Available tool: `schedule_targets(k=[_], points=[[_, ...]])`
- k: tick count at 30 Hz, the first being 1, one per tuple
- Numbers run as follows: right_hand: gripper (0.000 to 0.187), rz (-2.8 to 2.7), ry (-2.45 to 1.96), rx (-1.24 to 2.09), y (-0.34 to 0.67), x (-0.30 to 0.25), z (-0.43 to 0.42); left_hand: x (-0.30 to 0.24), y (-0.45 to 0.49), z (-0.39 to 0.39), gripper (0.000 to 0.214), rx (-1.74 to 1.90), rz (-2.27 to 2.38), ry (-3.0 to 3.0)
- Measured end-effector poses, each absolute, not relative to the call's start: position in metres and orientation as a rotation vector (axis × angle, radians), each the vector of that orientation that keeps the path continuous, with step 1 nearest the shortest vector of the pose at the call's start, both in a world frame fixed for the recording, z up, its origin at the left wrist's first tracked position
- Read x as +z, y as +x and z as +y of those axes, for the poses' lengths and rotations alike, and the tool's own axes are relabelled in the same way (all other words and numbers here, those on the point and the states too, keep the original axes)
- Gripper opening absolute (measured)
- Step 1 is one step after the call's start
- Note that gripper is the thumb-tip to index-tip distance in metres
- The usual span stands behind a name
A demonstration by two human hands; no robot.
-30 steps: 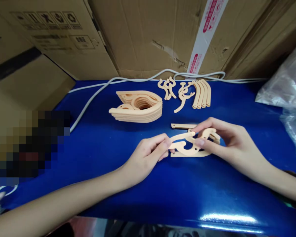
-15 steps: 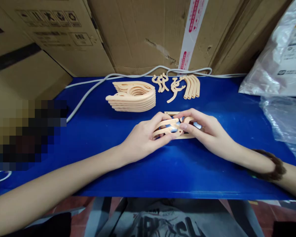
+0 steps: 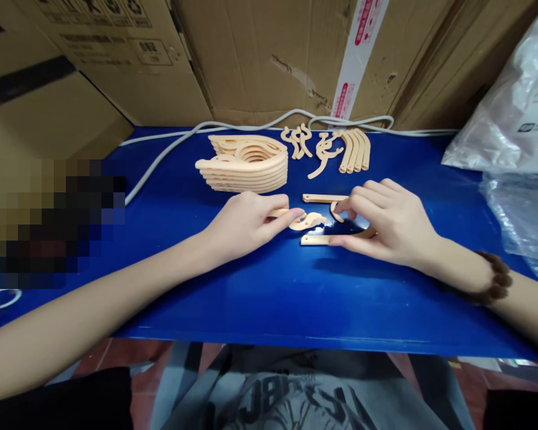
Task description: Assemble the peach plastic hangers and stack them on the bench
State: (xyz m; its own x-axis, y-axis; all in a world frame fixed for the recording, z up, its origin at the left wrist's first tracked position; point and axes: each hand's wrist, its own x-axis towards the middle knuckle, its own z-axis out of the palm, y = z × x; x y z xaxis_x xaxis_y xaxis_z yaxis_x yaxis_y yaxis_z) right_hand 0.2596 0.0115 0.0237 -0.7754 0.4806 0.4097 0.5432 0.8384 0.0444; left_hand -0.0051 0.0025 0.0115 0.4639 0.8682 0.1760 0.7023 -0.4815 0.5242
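My left hand [image 3: 255,221] is closed on a beige plastic hanger piece [image 3: 307,221], pinched between thumb and fingers. The curved end of that piece sticks out to the right, and the rest is hidden in the hand. Over the table beside it, my right hand [image 3: 385,221] has thumb and forefinger apart. Its fingertip is at a small curved hook [image 3: 336,211], while the thumb lies along a lower beige bar [image 3: 314,240]. Farther back, another beige bar [image 3: 325,197] runs partly under the right fingers.
On the blue table [image 3: 233,298] stands a stack of beige hanger bodies [image 3: 246,173]. Behind are small hooks [image 3: 297,142], tangled hooks [image 3: 325,152] and several curved arms [image 3: 355,150]. A white cable [image 3: 161,155] runs before cardboard boxes [image 3: 269,60]. Plastic bags [image 3: 506,125] lie right.
My hands have moved apart. The left has drawn leftward with the hanger piece; the right has let go of it and come down to the bars and small hook. The view has shifted slightly.
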Motion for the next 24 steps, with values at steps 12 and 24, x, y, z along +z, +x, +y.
schedule_targets(k=[12,24], points=[[0.037,-2.747,-0.563,-0.435,0.249,0.015,0.001,0.008,-0.006,-0.003,0.038,0.45,1.461,2.857],[0.038,-2.672,-0.685,-0.44,0.251,0.01,-0.003,0.005,0.0,-0.004,0.026,0.653,0.964,2.803]])
